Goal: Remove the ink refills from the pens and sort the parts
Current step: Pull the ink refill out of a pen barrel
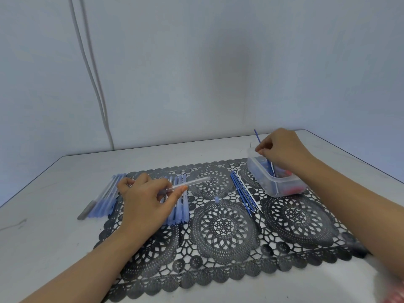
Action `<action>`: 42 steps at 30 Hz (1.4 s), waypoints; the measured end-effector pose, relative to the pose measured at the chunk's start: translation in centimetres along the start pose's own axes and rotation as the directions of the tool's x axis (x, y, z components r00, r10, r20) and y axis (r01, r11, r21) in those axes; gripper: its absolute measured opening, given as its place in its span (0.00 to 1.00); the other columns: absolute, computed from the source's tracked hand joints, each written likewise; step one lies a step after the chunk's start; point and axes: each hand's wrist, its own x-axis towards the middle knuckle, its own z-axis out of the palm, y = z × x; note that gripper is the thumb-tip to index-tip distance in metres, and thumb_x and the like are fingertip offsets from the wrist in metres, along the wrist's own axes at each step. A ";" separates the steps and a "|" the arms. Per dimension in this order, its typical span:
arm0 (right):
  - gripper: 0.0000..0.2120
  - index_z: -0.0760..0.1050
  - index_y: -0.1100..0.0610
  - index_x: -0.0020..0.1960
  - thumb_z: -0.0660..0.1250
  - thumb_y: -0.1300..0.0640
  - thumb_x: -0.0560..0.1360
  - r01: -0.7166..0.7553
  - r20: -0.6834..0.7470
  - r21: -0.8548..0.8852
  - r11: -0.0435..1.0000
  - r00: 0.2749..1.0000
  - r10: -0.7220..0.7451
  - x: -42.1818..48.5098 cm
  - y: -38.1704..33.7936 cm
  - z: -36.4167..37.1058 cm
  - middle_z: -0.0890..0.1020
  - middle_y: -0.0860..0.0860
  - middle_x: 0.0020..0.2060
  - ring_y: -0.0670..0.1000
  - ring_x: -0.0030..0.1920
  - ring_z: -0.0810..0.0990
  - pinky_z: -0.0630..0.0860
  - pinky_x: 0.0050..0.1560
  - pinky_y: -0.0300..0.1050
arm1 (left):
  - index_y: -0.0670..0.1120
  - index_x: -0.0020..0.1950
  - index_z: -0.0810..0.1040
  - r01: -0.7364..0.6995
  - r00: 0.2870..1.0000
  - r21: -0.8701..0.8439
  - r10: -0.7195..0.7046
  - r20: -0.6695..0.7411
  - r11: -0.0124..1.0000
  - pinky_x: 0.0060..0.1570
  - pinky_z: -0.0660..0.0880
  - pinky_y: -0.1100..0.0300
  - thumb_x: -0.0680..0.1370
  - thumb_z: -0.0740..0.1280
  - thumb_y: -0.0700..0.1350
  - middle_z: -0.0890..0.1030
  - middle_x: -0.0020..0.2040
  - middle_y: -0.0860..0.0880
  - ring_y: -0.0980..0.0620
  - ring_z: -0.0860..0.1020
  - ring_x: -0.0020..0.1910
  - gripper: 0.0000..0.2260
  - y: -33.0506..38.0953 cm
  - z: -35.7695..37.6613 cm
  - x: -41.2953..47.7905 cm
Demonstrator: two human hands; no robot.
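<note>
Two parts are in hand. The right grip point(282, 149) pinches a blue refill point(257, 136), tilted near upright over the clear tub point(282, 190). The sorted refill row point(244, 193) lies just left of the tub, nearer this grip, long axes toward the person. The left grip point(148, 193) holds an empty clear barrel point(192, 182) pointing right, over a row of blue parts point(180, 206).

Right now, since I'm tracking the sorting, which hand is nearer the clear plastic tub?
Right. The right hand is over the tub; the left hand is well off to its left.
</note>
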 end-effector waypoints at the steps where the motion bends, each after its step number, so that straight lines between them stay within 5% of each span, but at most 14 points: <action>1: 0.08 0.83 0.56 0.48 0.66 0.63 0.73 0.028 -0.026 0.053 0.998 0.999 -0.027 -0.1 -0.4 -0.3 0.83 0.52 0.40 0.43 0.33 0.73 0.66 0.36 0.31 | 0.52 0.30 0.76 0.004 1.000 -0.001 -0.004 -0.002 1.000 0.47 0.53 0.56 0.72 0.61 0.65 0.67 0.25 0.59 0.55 0.70 0.33 0.20 0.0 0.0 0.0; 3: 0.11 0.82 0.55 0.51 0.64 0.64 0.75 0.085 -0.063 0.148 0.985 0.995 -0.076 -0.4 -1.1 -0.7 0.81 0.50 0.39 0.40 0.34 0.73 0.64 0.32 0.23 | 0.53 0.29 0.76 0.015 1.000 -0.004 -0.015 -0.004 1.000 0.47 0.53 0.56 0.72 0.61 0.65 0.67 0.25 0.59 0.55 0.70 0.33 0.20 -0.1 0.0 0.0; 6: 0.19 0.81 0.56 0.53 0.58 0.72 0.73 0.150 -0.059 0.310 0.939 0.989 -0.139 -0.9 -1.9 -1.0 0.80 0.48 0.39 0.45 0.39 0.77 0.68 0.35 0.25 | 0.53 0.29 0.75 0.026 1.000 -0.001 -0.026 -0.002 1.000 0.48 0.54 0.56 0.72 0.61 0.66 0.66 0.25 0.60 0.56 0.70 0.33 0.19 -0.1 0.0 0.0; 11: 0.08 0.83 0.55 0.51 0.70 0.61 0.72 0.364 -0.185 0.231 0.902 0.927 -0.327 -1.8 -2.9 -0.3 0.80 0.49 0.41 0.43 0.37 0.77 0.73 0.46 0.37 | 0.54 0.29 0.74 0.028 1.000 -0.004 -0.028 -0.008 1.000 0.49 0.55 0.55 0.72 0.61 0.65 0.65 0.25 0.60 0.56 0.70 0.33 0.19 -0.2 0.0 0.0; 15: 0.09 0.82 0.63 0.46 0.67 0.58 0.73 0.679 -0.348 -0.075 0.730 0.668 -0.658 -2.5 -3.0 1.1 0.79 0.55 0.40 0.53 0.37 0.78 0.78 0.38 0.47 | 0.53 0.29 0.74 0.024 1.000 0.004 -0.024 -0.015 1.000 0.48 0.54 0.56 0.72 0.61 0.65 0.65 0.25 0.60 0.56 0.70 0.33 0.19 -0.2 0.0 0.0; 20: 0.17 0.77 0.64 0.58 0.57 0.68 0.72 0.797 -0.250 -0.269 0.540 0.484 -0.839 -3.7 -3.3 2.7 0.80 0.57 0.40 0.55 0.40 0.79 0.76 0.44 0.43 | 0.53 0.29 0.74 0.034 0.999 -0.001 -0.034 -0.015 0.999 0.47 0.54 0.56 0.72 0.61 0.66 0.66 0.25 0.59 0.57 0.70 0.33 0.20 -0.3 0.0 0.0; 27: 0.34 0.57 0.49 0.72 0.49 0.70 0.69 0.803 0.005 -0.298 0.516 0.542 -0.840 -4.5 -2.6 5.0 0.79 0.53 0.44 0.53 0.40 0.76 0.75 0.38 0.47 | 0.53 0.30 0.75 0.047 0.999 -0.021 -0.047 -0.018 0.999 0.47 0.55 0.55 0.72 0.61 0.65 0.65 0.25 0.60 0.60 0.68 0.34 0.19 -0.3 0.1 0.0; 31: 0.43 0.62 0.48 0.70 0.66 0.76 0.61 0.765 -0.053 -0.318 0.560 0.576 -0.816 -4.1 -2.1 5.6 0.80 0.53 0.43 0.53 0.37 0.77 0.71 0.36 0.43 | 0.53 0.30 0.75 0.047 0.999 -0.029 -0.048 -0.026 0.998 0.48 0.55 0.55 0.72 0.61 0.66 0.65 0.26 0.60 0.60 0.68 0.34 0.19 -0.3 0.1 0.0; 39: 0.40 0.70 0.48 0.67 0.70 0.73 0.59 0.689 -0.105 -0.282 0.668 0.670 -0.735 -3.9 -1.7 5.8 0.73 0.50 0.32 0.49 0.28 0.69 0.59 0.26 0.39 | 0.53 0.29 0.73 0.047 0.998 -0.025 -0.048 -0.039 0.999 0.48 0.56 0.55 0.73 0.57 0.69 0.65 0.25 0.58 0.58 0.69 0.33 0.24 -0.4 0.1 -0.1; 42: 0.36 0.72 0.48 0.65 0.64 0.71 0.61 0.702 -0.085 -0.260 0.663 0.668 -0.740 -4.0 -1.7 5.8 0.72 0.50 0.31 0.49 0.28 0.68 0.60 0.26 0.39 | 0.53 0.28 0.73 0.051 0.998 -0.022 -0.052 -0.038 0.998 0.47 0.55 0.56 0.72 0.58 0.67 0.65 0.25 0.58 0.58 0.69 0.33 0.21 -0.5 0.1 0.0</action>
